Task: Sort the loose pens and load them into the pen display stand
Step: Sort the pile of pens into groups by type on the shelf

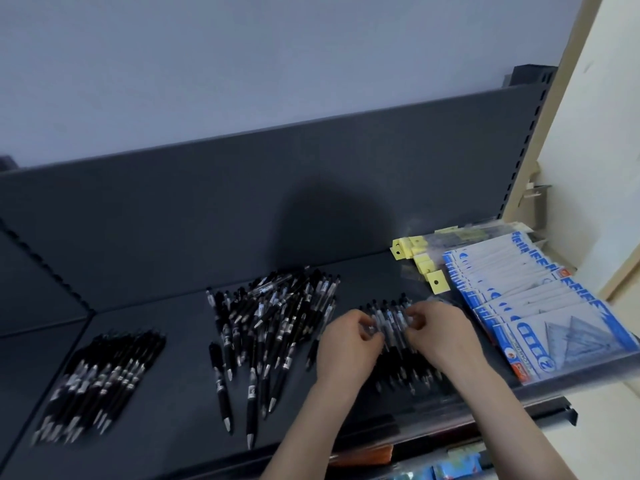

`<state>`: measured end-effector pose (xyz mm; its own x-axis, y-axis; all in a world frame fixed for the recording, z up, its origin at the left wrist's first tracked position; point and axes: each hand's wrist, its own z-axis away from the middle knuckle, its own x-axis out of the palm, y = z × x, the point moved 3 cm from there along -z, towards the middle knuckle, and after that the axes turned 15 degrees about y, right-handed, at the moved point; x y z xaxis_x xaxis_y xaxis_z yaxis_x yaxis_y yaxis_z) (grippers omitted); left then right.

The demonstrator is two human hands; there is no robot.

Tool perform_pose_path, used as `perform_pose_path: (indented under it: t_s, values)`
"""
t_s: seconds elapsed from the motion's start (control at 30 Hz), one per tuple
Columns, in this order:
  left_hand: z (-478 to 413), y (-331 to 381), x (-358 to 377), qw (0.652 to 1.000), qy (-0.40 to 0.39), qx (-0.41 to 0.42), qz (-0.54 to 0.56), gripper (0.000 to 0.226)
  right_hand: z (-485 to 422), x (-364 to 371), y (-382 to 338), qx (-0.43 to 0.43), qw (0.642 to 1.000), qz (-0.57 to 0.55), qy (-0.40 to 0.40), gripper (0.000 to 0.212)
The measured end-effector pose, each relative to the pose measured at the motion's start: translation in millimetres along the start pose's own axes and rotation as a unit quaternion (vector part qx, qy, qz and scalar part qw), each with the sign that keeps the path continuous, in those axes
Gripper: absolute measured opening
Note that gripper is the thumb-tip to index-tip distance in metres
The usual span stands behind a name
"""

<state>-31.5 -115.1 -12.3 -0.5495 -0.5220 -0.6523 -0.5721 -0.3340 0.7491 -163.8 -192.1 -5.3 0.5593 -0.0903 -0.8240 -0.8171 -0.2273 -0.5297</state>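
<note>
Behind the loose heap of pens (273,323), a dark back panel (207,209) rises along the whole width, with a pale wall (242,64) above it. Beneath the heap runs the dark shelf (166,427), which carries everything else.

Well to the right of the heap, at the shelf's right end, lies a fanned stack of blue-and-white packets (540,313), overlapping one another like tiles. The nearest one shows a printed set square.

The heap itself is a tangle of black click pens with clear and silver parts. They cross at many angles, and a few stragglers point their tips toward the front edge.

Left of the heap and apart from it, the left batch of pens (100,379) lies side by side in one slanted direction. Just right of the heap, between it and the packets, the right batch of pens (389,315) is also aligned, buttons toward the panel.

Both hands are over this right batch. The left hand (349,344), on the side nearer the heap, has its fingers curled and pinches the pens' upper barrels. The right hand (440,332), on the side away from the heap, grips the same pens with curled fingertips. The two hands almost meet, and blur hides how many pens each one holds.

Farther back and right of the heap, beside the packets' far end, lie small clear packets with yellow header tags (420,258).
</note>
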Motion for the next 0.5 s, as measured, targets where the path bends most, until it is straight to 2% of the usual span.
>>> perform_pose_path:
  t_s: [0.17, 0.33, 0.5]
  values:
    - [10, -20, -25, 0.999, 0.016, -0.017, 0.036, 0.011, 10, 5, -24, -0.017, 0.999, -0.046, 0.019, 0.034]
    - [13, -44, -64, 0.995, 0.071, -0.037, 0.051, 0.010, 27, 35, -64, -0.062, 0.996, -0.062, -0.034, 0.032]
    - [9, -66, -112, 0.989, 0.129, -0.044, 0.050, 0.008, 34, 62, -92, -0.069, 0.996, -0.016, -0.049, 0.006]
